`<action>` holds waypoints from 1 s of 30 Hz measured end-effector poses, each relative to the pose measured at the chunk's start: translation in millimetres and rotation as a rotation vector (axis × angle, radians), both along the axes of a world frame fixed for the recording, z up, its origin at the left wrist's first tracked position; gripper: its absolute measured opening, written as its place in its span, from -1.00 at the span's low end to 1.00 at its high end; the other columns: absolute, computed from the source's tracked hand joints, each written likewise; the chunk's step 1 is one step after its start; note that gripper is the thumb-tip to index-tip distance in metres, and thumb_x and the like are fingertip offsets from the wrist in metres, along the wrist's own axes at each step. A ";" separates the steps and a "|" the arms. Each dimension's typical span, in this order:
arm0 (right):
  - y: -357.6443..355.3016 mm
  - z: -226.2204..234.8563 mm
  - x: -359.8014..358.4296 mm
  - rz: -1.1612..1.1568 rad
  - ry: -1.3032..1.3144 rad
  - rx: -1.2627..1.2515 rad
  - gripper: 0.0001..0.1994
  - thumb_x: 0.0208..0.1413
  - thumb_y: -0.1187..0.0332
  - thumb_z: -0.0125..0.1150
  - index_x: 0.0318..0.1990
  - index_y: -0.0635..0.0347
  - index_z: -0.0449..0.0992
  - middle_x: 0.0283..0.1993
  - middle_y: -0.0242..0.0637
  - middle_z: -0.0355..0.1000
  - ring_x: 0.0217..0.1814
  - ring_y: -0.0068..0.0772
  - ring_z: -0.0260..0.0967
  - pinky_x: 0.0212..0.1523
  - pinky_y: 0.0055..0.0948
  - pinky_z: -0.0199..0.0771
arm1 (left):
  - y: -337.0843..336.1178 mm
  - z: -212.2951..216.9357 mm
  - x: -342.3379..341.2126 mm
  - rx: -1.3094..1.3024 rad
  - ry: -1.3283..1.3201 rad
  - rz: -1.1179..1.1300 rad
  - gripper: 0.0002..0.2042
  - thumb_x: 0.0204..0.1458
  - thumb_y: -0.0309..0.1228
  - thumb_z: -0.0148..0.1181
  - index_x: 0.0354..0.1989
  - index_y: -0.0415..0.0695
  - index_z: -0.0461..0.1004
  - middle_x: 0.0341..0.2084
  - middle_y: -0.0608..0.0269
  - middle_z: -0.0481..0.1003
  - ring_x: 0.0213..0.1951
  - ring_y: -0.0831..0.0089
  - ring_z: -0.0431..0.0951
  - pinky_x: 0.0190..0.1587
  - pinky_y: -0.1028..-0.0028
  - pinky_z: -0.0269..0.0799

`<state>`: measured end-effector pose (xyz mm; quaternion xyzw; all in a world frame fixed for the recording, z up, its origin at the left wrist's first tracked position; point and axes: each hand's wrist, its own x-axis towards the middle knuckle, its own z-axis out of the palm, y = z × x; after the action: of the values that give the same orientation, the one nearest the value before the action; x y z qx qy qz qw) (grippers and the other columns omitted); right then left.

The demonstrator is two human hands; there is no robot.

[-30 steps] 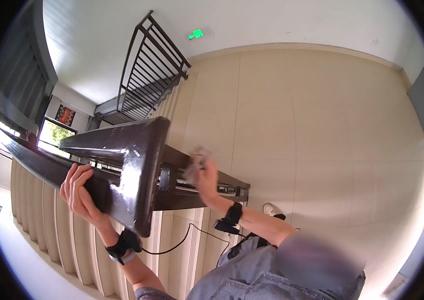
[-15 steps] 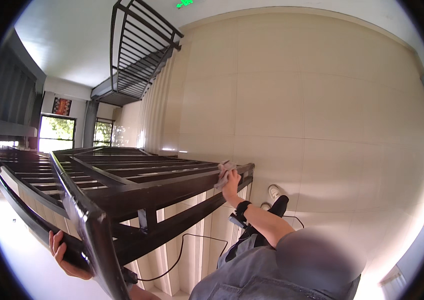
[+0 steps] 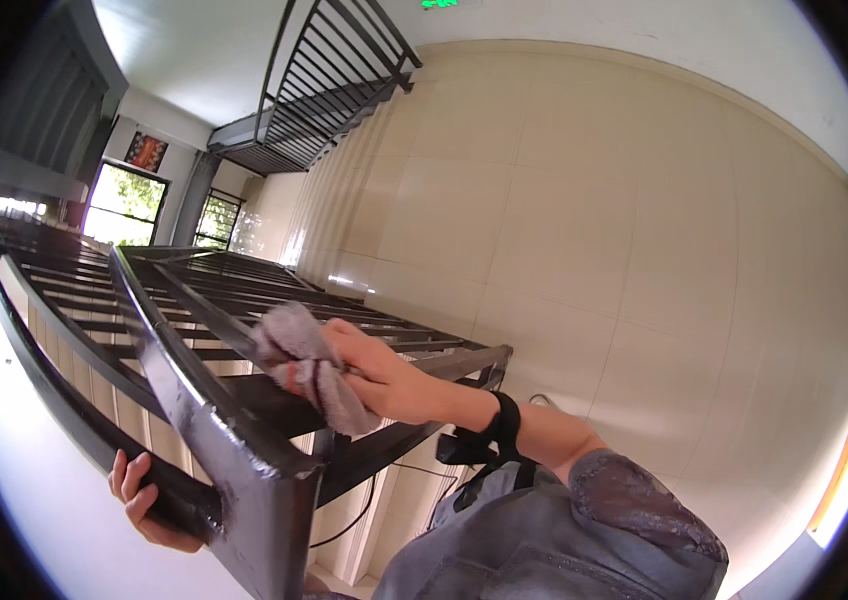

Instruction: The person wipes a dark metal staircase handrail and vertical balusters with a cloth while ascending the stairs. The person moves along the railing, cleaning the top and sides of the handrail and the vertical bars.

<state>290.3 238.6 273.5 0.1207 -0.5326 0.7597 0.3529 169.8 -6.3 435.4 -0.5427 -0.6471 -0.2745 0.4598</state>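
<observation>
My right hand [image 3: 389,378] holds a grey cloth [image 3: 306,358] pressed against a dark metal bar of the stair railing [image 3: 194,370]. A black strap sits on that wrist. At the lower left, my left hand [image 3: 149,500] wraps its fingers around the dark handrail [image 3: 64,400], partly hidden behind the railing's thick post [image 3: 254,500].
Beige tiled landing floor [image 3: 644,250] spreads to the right. A stair flight [image 3: 74,330] with pale risers descends under the railing. Another dark railing [image 3: 334,80] runs above. Windows [image 3: 124,205] glow at the far left. A black cable [image 3: 364,510] hangs below the railing.
The view has tilted down along the railing. My right hand with the cloth has slid left along the bar, closer to the post. My left hand stays on the handrail.
</observation>
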 end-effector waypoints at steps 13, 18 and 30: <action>-0.7 -219.2 -11.8 -0.075 -0.295 0.234 -0.85 0.07 0.39 0.23 -0.21 0.18 0.55 -0.27 -0.23 0.52 -0.28 -0.19 0.45 -0.20 -0.36 0.52 | 1.5 -4.7 10.1 -0.010 0.019 0.037 -0.81 0.24 -0.27 -0.15 -0.29 -0.12 0.26 -0.27 -0.05 0.60 0.02 0.00 0.50 0.26 -0.06 0.08; 4.1 -38.7 8.6 -0.038 -0.277 0.337 -0.67 -0.01 0.49 0.06 -0.03 0.28 0.43 -0.08 -0.01 0.38 -0.03 0.06 0.26 0.07 -0.16 0.27 | 1.0 -22.2 30.6 0.049 0.019 0.229 -0.78 0.26 -0.26 -0.15 -0.33 -0.15 0.23 -0.26 -0.07 0.60 0.05 0.00 0.49 0.30 -0.07 0.08; 30.9 -132.3 -4.3 0.407 -0.294 0.495 -0.80 0.02 0.51 0.10 -0.16 0.28 0.40 -0.11 0.00 0.29 -0.05 0.12 0.25 -0.02 -0.13 0.32 | 12.3 -26.1 220.0 -0.034 -0.670 0.717 -0.40 0.29 0.17 -0.25 -0.08 -0.16 0.50 0.13 -0.12 0.46 0.35 -0.11 0.21 0.37 0.00 0.04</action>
<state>286.0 269.5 141.2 0.1957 -0.7108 0.6716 0.0738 389.9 6.0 409.3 -0.1750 -0.9100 -0.2475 0.2830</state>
